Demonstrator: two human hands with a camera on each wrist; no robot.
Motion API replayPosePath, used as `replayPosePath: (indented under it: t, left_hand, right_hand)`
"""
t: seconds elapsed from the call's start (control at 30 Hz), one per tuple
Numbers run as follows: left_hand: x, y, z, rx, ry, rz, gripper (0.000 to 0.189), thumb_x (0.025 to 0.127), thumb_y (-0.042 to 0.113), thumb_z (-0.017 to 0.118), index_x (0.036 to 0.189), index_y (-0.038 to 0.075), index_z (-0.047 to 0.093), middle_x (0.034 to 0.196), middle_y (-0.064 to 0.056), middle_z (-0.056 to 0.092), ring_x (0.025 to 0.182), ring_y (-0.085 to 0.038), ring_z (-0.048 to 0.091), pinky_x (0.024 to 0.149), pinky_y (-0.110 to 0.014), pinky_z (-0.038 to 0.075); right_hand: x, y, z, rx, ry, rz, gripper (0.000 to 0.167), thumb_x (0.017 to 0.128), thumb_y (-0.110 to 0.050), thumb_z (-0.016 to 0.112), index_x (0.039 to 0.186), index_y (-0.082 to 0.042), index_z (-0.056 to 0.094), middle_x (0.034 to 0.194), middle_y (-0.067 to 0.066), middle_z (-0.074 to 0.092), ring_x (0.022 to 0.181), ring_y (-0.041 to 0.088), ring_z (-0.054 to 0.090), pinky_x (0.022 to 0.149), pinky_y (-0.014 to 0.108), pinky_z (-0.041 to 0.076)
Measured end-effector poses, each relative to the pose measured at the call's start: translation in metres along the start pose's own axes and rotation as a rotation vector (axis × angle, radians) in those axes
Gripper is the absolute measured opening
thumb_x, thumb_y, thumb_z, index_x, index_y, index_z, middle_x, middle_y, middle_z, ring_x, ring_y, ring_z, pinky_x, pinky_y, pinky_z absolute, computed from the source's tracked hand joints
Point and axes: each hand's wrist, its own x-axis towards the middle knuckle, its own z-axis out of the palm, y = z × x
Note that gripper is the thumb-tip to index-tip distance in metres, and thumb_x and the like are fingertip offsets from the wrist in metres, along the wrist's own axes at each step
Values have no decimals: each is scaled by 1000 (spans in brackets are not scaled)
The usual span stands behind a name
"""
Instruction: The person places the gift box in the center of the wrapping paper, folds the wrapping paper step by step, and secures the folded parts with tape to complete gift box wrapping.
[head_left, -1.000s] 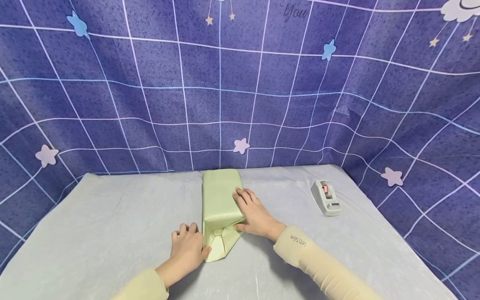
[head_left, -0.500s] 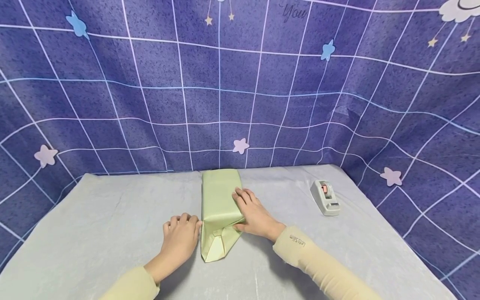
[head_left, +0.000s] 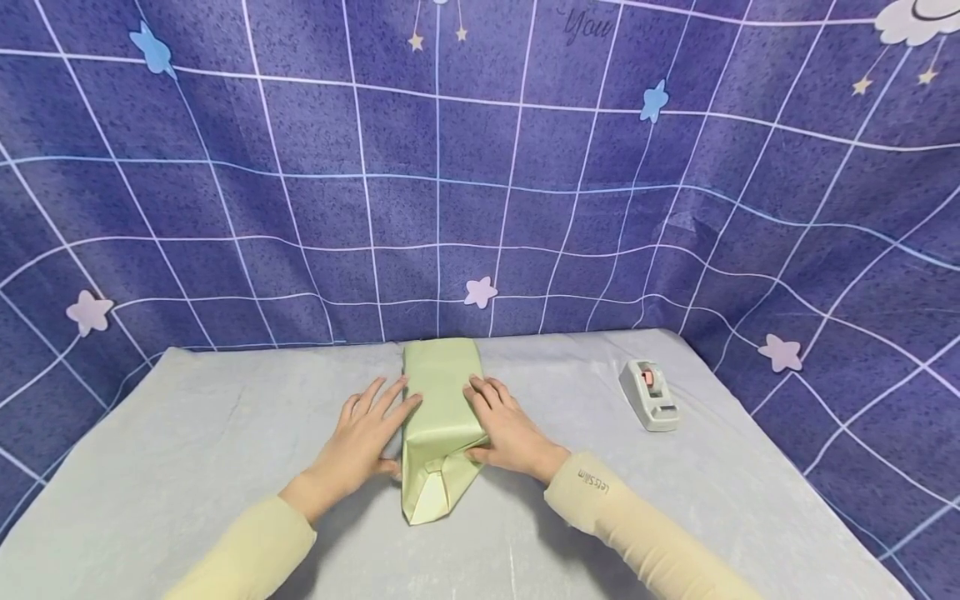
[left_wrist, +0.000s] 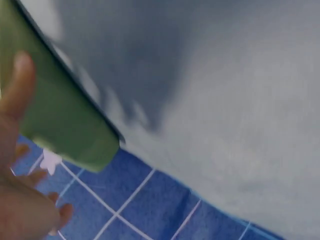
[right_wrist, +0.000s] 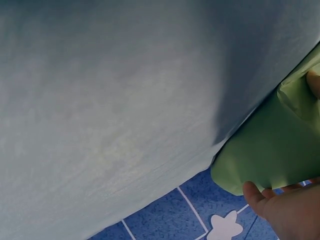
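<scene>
A box wrapped in pale green paper (head_left: 441, 400) lies lengthwise on the cloth-covered table. Its near end has a folded, pointed paper flap (head_left: 431, 498) sticking out toward me. My left hand (head_left: 356, 442) is at the box's left side, fingers spread, with fingertips on the top edge and the thumb low near the side. From the right, my right hand (head_left: 516, 435) holds the box, fingers bent over its top edge and thumb against the folded near end. Both wrist views show the green box's side, the left wrist view (left_wrist: 65, 110) and the right wrist view (right_wrist: 280, 145) in shadow.
A white tape dispenser (head_left: 651, 397) stands on the table (head_left: 187, 467) to the right of the box. Behind and at both sides hangs a blue-purple grid curtain (head_left: 315, 217) with stars, meeting the table's far edge.
My left hand has let go of the flap's left edge, moved off leftward, then come up to the box's left top edge with fingers spread. The right hand and box have stayed put.
</scene>
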Motion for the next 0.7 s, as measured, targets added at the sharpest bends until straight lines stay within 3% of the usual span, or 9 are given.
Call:
replayPosePath:
  t: [0.1,0.2,0.53,0.7]
  left_hand:
    - [9,-4,-4,-4,-30,100,109,42,45,79,140,17,38,149,-10,27,137,-38,20,103,-60,22]
    - [17,-4,-6,-18,-51,135,112,41,48,76,141,17,36,150,-10,27,138,-36,20,105,-60,19]
    - [27,-8,2,-56,-85,109,115,41,54,76,139,8,38,146,-14,33,134,-36,29,106,-58,20]
    - [27,-11,6,-139,-121,63,113,45,56,76,140,10,36,147,-13,33,136,-37,26,105,-59,16]
  right_hand:
    - [0,0,-1,-3,-6,5,89,74,-40,73,141,-4,28,148,15,24,135,33,23,109,43,26]
    - [0,-1,-2,-4,-18,12,89,74,-40,73,142,-4,27,149,15,23,136,33,22,109,44,27]
    - [1,-3,-2,-4,-15,7,89,74,-39,73,141,-4,27,148,15,24,135,33,22,109,44,27]
    - [1,-2,-2,-8,-13,11,89,73,-39,73,141,-4,27,148,15,24,135,33,22,109,43,27]
